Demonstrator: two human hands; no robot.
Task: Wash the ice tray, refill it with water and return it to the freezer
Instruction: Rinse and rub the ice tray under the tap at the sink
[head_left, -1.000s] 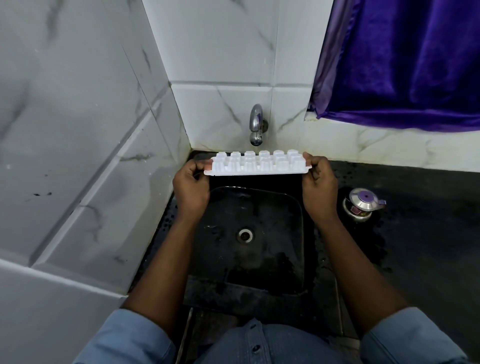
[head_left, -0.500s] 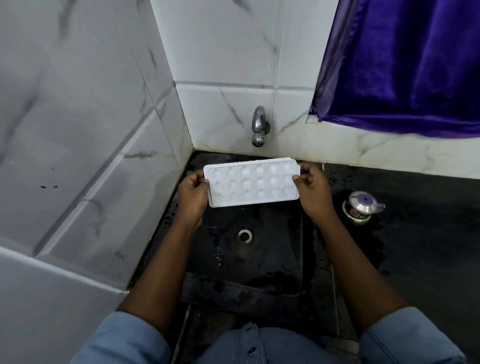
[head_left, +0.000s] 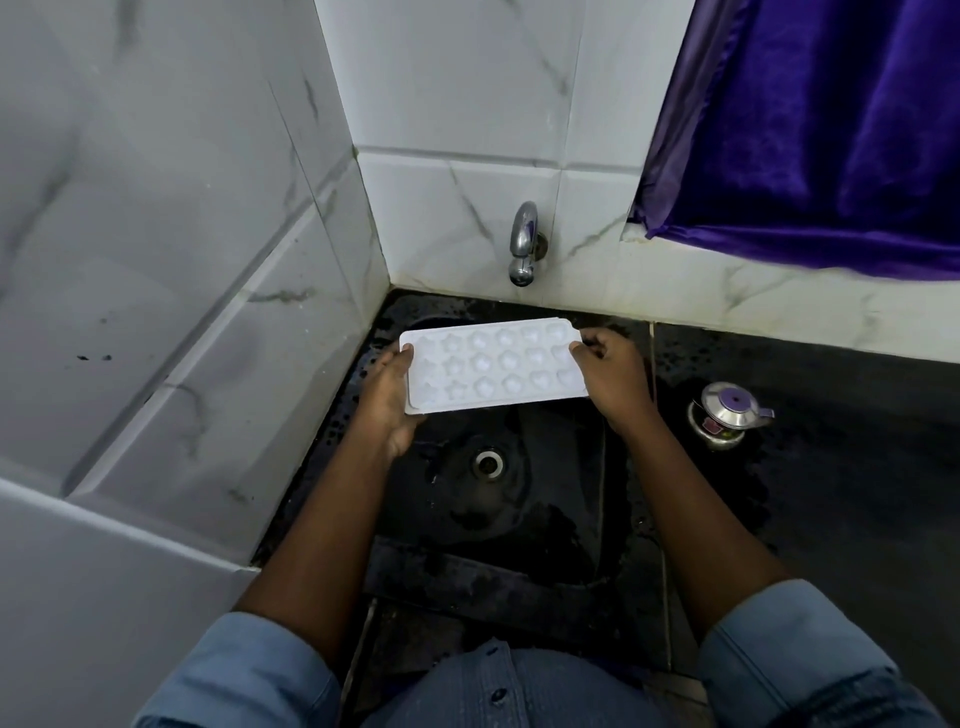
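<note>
Change: ice tray (head_left: 493, 366) turned from edge-on to flat, cavities up.
Tabletop (head_left: 857, 493): black, wet.
Sink (head_left: 545, 519): dark basin at the tabletop's back-left corner.
Ice tray: held level over the sink's back edge, below the tap (head_left: 523, 244); cavities look empty.
Left hand (head_left: 387, 400), right hand (head_left: 610, 374): each grips one short end, fingers curled.
Tap: no stream visible.
Progress: early, I'd judge. Rinsing is unconfirmed; refilling and the freezer remain.

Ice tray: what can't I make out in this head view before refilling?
- Head view: whether the ice tray holds any water; cups are white on white, too small to tell.
- Head view: the left hand fingers, hidden under the tray.
- Head view: the freezer, outside the frame.
</note>
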